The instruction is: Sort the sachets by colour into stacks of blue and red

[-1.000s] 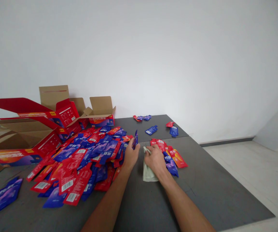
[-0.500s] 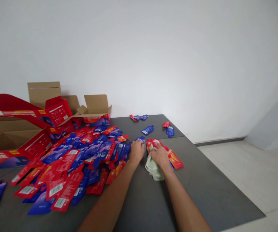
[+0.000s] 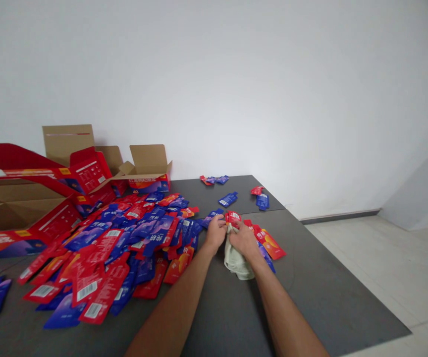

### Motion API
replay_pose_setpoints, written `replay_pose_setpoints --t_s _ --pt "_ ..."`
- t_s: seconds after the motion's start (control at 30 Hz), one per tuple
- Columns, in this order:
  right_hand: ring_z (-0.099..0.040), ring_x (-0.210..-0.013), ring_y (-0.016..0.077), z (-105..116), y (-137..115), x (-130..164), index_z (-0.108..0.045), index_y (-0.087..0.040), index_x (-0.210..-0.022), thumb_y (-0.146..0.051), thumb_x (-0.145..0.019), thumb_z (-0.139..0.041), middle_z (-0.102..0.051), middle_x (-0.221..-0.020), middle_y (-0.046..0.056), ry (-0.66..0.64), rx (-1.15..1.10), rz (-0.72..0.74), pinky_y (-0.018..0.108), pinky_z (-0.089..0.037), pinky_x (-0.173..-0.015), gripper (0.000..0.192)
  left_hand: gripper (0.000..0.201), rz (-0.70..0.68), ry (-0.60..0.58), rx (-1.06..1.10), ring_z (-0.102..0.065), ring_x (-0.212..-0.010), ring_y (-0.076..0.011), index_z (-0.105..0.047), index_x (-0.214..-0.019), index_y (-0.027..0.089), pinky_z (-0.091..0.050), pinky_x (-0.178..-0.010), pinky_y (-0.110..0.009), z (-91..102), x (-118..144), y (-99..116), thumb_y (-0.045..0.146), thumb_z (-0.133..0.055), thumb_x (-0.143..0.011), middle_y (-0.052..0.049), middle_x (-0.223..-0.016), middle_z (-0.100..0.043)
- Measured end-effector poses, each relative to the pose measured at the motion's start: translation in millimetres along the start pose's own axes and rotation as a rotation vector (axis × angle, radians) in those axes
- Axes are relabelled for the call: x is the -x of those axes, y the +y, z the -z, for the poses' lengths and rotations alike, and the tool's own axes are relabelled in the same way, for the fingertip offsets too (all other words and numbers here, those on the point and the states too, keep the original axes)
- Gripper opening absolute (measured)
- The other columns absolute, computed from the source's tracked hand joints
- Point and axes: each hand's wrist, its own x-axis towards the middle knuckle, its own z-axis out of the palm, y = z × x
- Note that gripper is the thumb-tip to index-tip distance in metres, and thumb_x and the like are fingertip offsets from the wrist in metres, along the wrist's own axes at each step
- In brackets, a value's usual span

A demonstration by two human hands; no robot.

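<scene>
Though askew, white-lettered orange-red pouch

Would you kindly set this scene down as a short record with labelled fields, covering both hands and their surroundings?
Surface: dark grey table
Left hand: beside a red packet; contact unclear
Right hand: holding a pale cloth, close to the red packet
Right of cloth: small group of packets, partly hidden
Left part: large pile of red and blue packets
Back left: open boxes
Far end: scattered packets
Background: white wall
</scene>
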Motion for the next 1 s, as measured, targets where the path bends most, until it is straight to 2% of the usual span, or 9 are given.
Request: replay_pose_setpoints --t_s 0.2,0.37,0.43,0.6,0.7,0.77,0.83,0.93,1.0 --pt "-0.063 -0.118 0.0237 -1 -11 8 -0.057 -0.013 -0.134 -0.026 -0.087 -0.052 -0.067 -0.126 0.013 0.030 -0.165 0.127 0.031 -0.046 -0.102 0.049 0.060 0.104 0.049 0.373 -0.067 -0.080 -0.0173 -0.059 -0.112 0.015 -0.049 -0.075 -0.028 9.1 11 22 0.000 -0.057 -0.054 -0.006 -0.092 -0.070" --pt "-0.064 -0.116 0.0223 -3 -25 19 -0.057 -0.017 -0.135 -0.027 -0.088 -0.053 -0.066 -0.128 0.010 0.021 -0.221 0.216 0.031 -0.045 -0.103 0.049 0.049 0.099 -0.089 0.544 -0.067 -0.084 -0.0202 -0.065 -0.096 0.010 -0.049 -0.075 -0.028 25.5 23 43 0.005 -0.053 -0.049 -0.008 -0.086 -0.070" --pt "-0.064 -0.116 0.0240 -4 -28 22 -0.057 -0.015 -0.135 -0.027 -0.088 -0.053 -0.066 -0.127 0.012 0.019 -0.181 0.218 0.033 -0.045 -0.103 0.049 0.050 0.096 -0.142 0.574 -0.067 -0.089 -0.0216 -0.066 -0.096 0.011 -0.050 -0.079 -0.030 29.5 31 47 0.005 -0.053 -0.049 -0.008 -0.089 -0.071" --pt "-0.065 -0.112 0.0266 -4 -26 19 -0.059 -0.011 -0.132 -0.024 -0.088 -0.051 -0.068 -0.121 0.016 0.032 -0.078 0.113 0.035 -0.047 -0.100 0.046 0.063 0.111 -0.143 0.534 -0.067 -0.099 -0.0239 -0.064 -0.110 0.016 -0.053 -0.086 -0.036 40.4 52 51 0.001 -0.055 -0.049 -0.011 -0.105 -0.071" --pt "-0.063 -0.110 0.0272 -2 -25 18 -0.063 -0.010 -0.124 -0.022 -0.087 -0.052 -0.067 -0.118 0.018 0.129 -0.072 0.117 0.037 -0.047 -0.099 0.041 0.063 0.124 -0.187 0.481 -0.067 -0.101 -0.0260 -0.061 -0.115 0.018 -0.054 -0.085 -0.041 53.8 63 53 0.003 -0.058 -0.054 -0.012 -0.114 -0.069" --pt "-0.060 -0.112 0.0265 0 -28 20 -0.065 -0.011 -0.121 -0.021 -0.087 -0.052 -0.064 -0.119 0.017 0.245 -0.127 0.232 0.038 -0.046 -0.102 0.038 0.067 0.108 -0.190 0.461 -0.067 -0.101 -0.0257 -0.058 -0.120 0.019 -0.055 -0.083 -0.040 63.4 69 56 0.004 -0.060 -0.055 -0.012 -0.117 -0.069" --pt "-0.058 -0.113 0.0248 0 -35 26 -0.066 -0.015 -0.118 -0.022 -0.089 -0.052 -0.062 -0.119 0.015 0.294 -0.217 0.409 0.039 -0.045 -0.104 0.033 0.075 0.081 -0.166 0.442 -0.067 -0.098 -0.0232 -0.053 -0.129 0.022 -0.055 -0.080 -0.036 71.0 74 59 0.004 -0.064 -0.056 -0.010 -0.119 -0.068" --pt "-0.058 -0.110 0.0220 -6 -45 37 -0.069 -0.022 -0.114 -0.022 -0.090 -0.054 -0.061 -0.117 0.010 0.158 -0.330 0.665 0.038 -0.047 -0.101 0.028 0.087 0.068 -0.134 0.420 -0.067 -0.087 -0.0172 -0.047 -0.139 0.026 -0.052 -0.069 -0.025 77.0 81 63 0.006 -0.067 -0.057 -0.008 -0.116 -0.069" --pt "-0.059 -0.107 0.0205 -13 -49 42 -0.070 -0.025 -0.113 -0.020 -0.090 -0.055 -0.062 -0.114 0.008 0.043 -0.357 0.756 0.036 -0.050 -0.097 0.028 0.089 0.065 -0.129 0.423 -0.066 -0.082 -0.0147 -0.048 -0.140 0.025 -0.047 -0.063 -0.020 78.1 84 64 0.005 -0.067 -0.056 -0.009 -0.115 -0.069"
